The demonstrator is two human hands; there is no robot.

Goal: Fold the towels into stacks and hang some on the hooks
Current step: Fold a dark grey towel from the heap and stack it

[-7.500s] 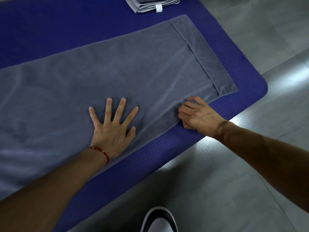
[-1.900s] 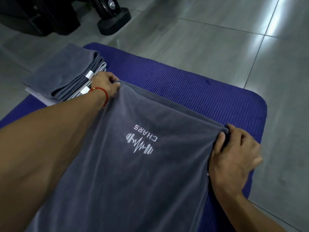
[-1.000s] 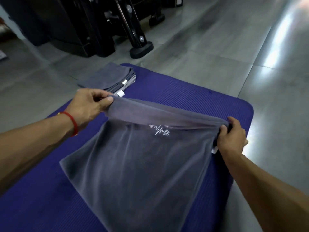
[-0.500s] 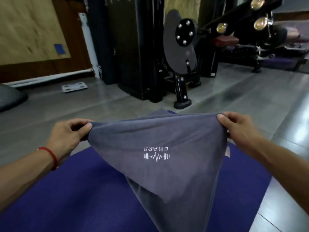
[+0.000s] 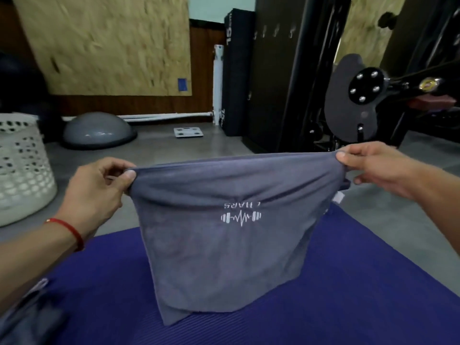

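Both hands, left (image 5: 95, 192) and right (image 5: 375, 168), pinch a half-folded towel (image 5: 224, 235) up off the mat (image 5: 348, 295); guessing hanging is next, hooks (image 5: 276, 33) look bare.

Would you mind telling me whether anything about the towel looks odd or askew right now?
The grey towel, held up by the left hand and right hand, shows its logo upside down, and its bottom edge hangs unevenly, one corner drooping towards the purple mat.
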